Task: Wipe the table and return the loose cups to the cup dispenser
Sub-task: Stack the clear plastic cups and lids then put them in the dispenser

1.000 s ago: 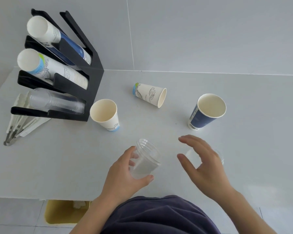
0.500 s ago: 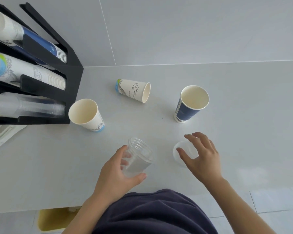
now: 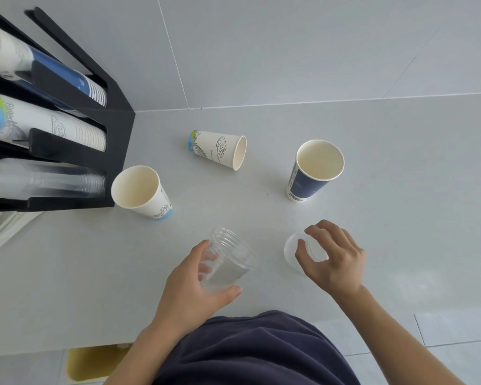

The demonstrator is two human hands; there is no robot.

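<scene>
clear plastic fills both of my hands at the near edge of the pale grey table (image 3: 400, 207). my left hand (image 3: 195, 287) is wrapped around a see-through cup (image 3: 228, 259), thumb on its near side and fingers curled behind its wall, the cup tilted with its ribbed rim pointing away from me. my right hand (image 3: 333, 259) arches over a second clear cup (image 3: 297, 252) that sits on the table, fingertips and thumb bent around its rim; whether they already grip it i cannot tell.

beyond my hands stand three loose paper cups. one white cup (image 3: 140, 191) is upright just beside the black cup dispenser (image 3: 106, 129). another white cup with a wave drawing (image 3: 220, 150) lies on its side, mouth turned to the right. one dark blue cup (image 3: 314, 170) stands upright further right, well apart from the dispenser.

the dispenser sits at the left of the table, against the wall, holding three slanted rows: blue paper cups on top, white printed cups in the middle, clear plastic cups at the bottom. my dark shirt (image 3: 250, 351) fills the bottom of the view, and a yellow bin (image 3: 95, 362) shows below the table edge.
</scene>
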